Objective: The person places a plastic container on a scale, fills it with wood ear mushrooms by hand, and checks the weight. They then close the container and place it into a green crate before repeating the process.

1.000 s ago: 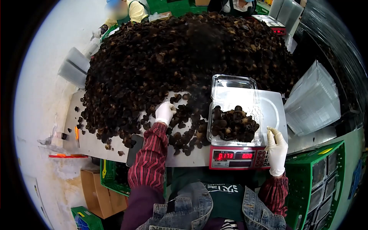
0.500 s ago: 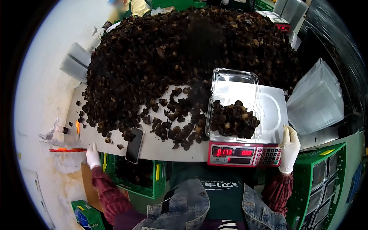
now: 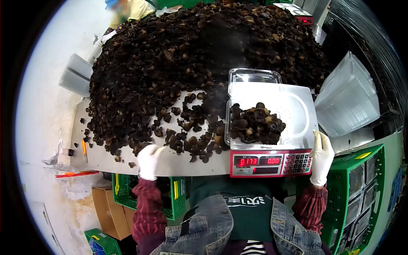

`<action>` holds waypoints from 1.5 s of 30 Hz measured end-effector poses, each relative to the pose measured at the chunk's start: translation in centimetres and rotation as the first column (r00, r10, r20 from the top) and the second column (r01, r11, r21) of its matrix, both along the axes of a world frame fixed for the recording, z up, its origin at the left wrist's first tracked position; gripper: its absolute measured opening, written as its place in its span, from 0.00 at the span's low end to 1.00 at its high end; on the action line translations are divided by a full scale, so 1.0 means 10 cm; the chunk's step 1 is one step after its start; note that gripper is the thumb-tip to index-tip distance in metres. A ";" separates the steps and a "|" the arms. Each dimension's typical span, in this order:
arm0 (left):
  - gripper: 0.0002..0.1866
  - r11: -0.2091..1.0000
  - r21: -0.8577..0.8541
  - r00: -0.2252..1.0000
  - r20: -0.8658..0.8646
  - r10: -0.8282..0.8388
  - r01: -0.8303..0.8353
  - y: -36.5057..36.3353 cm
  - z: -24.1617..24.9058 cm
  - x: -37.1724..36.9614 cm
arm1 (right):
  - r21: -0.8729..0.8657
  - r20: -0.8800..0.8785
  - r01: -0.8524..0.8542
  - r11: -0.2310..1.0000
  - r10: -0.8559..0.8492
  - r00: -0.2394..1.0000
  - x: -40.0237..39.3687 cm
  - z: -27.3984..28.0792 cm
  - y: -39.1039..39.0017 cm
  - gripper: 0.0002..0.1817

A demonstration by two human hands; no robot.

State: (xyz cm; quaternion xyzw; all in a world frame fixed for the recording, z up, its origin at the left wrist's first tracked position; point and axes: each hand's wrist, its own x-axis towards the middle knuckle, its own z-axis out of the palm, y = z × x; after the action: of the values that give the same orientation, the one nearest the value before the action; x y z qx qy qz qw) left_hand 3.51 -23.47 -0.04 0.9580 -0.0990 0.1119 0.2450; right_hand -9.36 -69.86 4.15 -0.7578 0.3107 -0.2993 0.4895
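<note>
Orange pens (image 3: 84,148): lying at the left edge of the worktop (image 3: 178,163).
Mushroom heap (image 3: 191,55): dark dried pieces piled over the far and middle worktop, thinning to loose scatter toward the near edge.
Left hand (image 3: 148,161): white glove, striped red sleeve; lies at the near edge of the worktop, just beside the loose scatter. The phone seen there half a second ago is now hidden under it; whether the grip is closed on anything cannot be told.
Clear tray (image 3: 255,123): hinged lid open, part filled with mushrooms, sitting on the scale platform.
Scale (image 3: 272,161): at the near right corner of the worktop; red digits lit.
Right hand (image 3: 321,158): white glove, fingers loosely curled against the scale's right side, clasping nothing.
Empty tray stack (image 3: 348,102): beyond the right edge of the worktop.
</note>
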 end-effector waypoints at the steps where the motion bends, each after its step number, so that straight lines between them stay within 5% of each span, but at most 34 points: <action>1: 0.03 0.994 0.112 0.992 -0.123 0.025 -0.011 -0.21 0.03 0.06 | -0.044 -0.030 0.011 0.999 -0.013 0.999 -0.04 -0.02 -0.03 0.09; 3: 0.05 0.985 0.150 0.993 -0.089 -0.077 0.090 -0.53 -0.05 0.18 | 0.030 -0.039 0.037 0.999 -0.036 0.999 -0.09 -0.03 -0.04 0.09; 7: 0.07 0.921 -0.222 0.947 0.094 -0.306 0.320 -0.96 -0.13 0.43 | -0.033 -0.042 0.019 0.999 -0.020 0.999 -0.12 -0.09 -0.04 0.08; 9: 0.08 0.850 -0.438 0.948 0.018 -0.317 0.293 -1.25 0.00 0.53 | 0.008 -0.078 -0.076 0.997 0.076 0.994 -0.08 -0.08 0.05 0.10; 10: 0.09 0.779 -0.597 0.943 -0.105 -0.315 0.193 -1.43 0.10 0.58 | -0.149 -0.082 -0.111 0.983 0.100 0.992 -0.01 -0.08 0.15 0.10; 11: 0.11 0.725 -0.668 0.926 -0.145 -0.349 0.168 -1.60 0.20 0.67 | -0.001 -0.147 -0.123 0.992 0.121 0.982 0.01 0.00 0.26 0.12; 13: 0.18 0.682 -0.718 0.896 -0.203 -0.394 0.137 -1.94 0.32 0.91 | 0.036 -0.246 -0.181 0.983 0.184 0.952 0.10 0.02 0.42 0.15; 16: 0.32 0.660 -0.673 0.769 -0.211 -0.603 0.333 -2.31 0.26 1.34 | -0.057 -0.189 -0.338 0.939 0.322 0.928 0.22 -0.04 0.59 0.19; 17: 0.34 0.621 -0.748 0.764 -0.252 -0.594 0.236 -2.37 0.31 1.35 | 0.165 -0.100 -0.383 0.909 0.402 0.910 0.20 -0.03 0.61 0.19; 19: 0.35 0.259 -0.961 0.811 -0.072 -0.580 0.100 -2.48 0.39 1.23 | 0.375 0.026 -0.357 0.856 0.375 0.927 0.21 -0.06 0.61 0.19; 21: 0.24 0.180 -0.948 0.783 0.099 -0.614 0.262 -2.31 0.37 1.09 | 0.429 0.059 -0.384 0.818 0.399 0.915 0.15 0.02 0.53 0.22; 23: 0.23 0.395 -0.571 0.652 0.358 -0.668 0.719 -1.95 0.35 0.84 | 0.653 0.284 -0.448 0.610 0.351 0.892 0.09 0.00 0.50 0.26; 24: 0.13 0.504 -0.403 0.636 0.340 -0.693 0.764 -1.79 0.36 0.67 | 0.701 0.315 -0.454 0.550 0.333 0.889 0.10 -0.08 0.48 0.20; 26: 0.17 0.654 -0.573 0.801 0.007 -0.599 0.494 -1.77 0.47 0.18 | 0.645 0.234 -0.421 0.638 0.359 0.903 0.10 0.02 0.55 0.21; 27: 0.23 0.484 -0.840 0.778 -0.126 -0.616 0.247 -1.76 0.29 0.09 | 0.580 0.143 -0.393 0.713 0.386 0.911 0.10 0.06 0.58 0.23; 29: 0.28 0.257 -0.954 0.678 -0.291 -0.675 -0.153 -1.80 0.30 -0.06 | 0.612 0.177 -0.388 0.689 0.359 0.916 0.13 -0.04 0.58 0.28; 31: 0.27 0.225 -0.963 0.697 -0.265 -0.666 -0.151 -1.85 0.28 -0.09 | 0.623 0.182 -0.351 0.699 0.307 0.934 0.14 -0.02 0.59 0.28; 33: 0.24 0.058 -0.942 0.687 -0.282 -0.670 -0.330 -1.85 0.23 -0.08 | 0.617 0.215 -0.337 0.711 0.261 0.941 0.15 0.00 0.63 0.26; 41: 0.28 0.064 -0.966 0.793 -0.243 -0.559 -0.251 -1.96 0.20 -0.23 | 0.345 0.189 -0.243 0.907 0.187 0.964 0.01 0.01 0.71 0.19; 42: 0.28 0.048 -0.976 0.776 -0.200 -0.598 -0.214 -1.99 0.20 -0.27 | 0.276 0.101 -0.207 0.939 0.186 0.977 -0.07 0.14 0.67 0.18; 45: 0.25 0.033 -0.985 0.693 -0.143 -0.707 -0.170 -2.11 0.25 -0.39 | 0.223 0.234 -0.207 0.953 0.154 0.960 -0.34 0.48 0.63 0.21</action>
State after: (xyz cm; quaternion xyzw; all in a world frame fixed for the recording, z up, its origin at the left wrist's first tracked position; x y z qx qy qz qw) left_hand -0.36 -44.57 2.45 0.4651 -0.1096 -0.2314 0.8474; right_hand -12.76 -63.57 8.94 -0.6803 0.2201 -0.2921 0.6352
